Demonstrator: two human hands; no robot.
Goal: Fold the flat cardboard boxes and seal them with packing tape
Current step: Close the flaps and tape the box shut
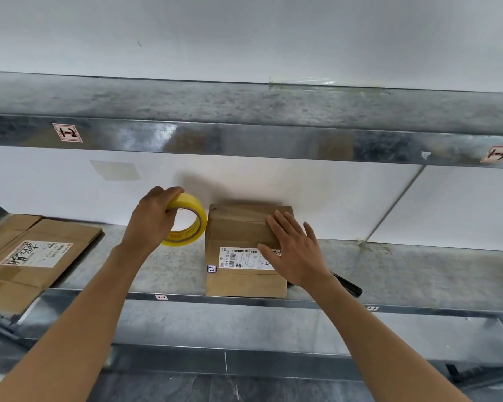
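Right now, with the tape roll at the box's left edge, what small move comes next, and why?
Probably draw the yellow tape roll in the left hand rightward across the top of the folded box. The roll sits against the box's upper left corner, and the right hand lies flat on the box, open, steadying it on the metal shelf.

1. Your left hand and right hand are bare: no gloves, rings or watch show.
2. Your forearms are uncovered too, with no sleeve anywhere in view.
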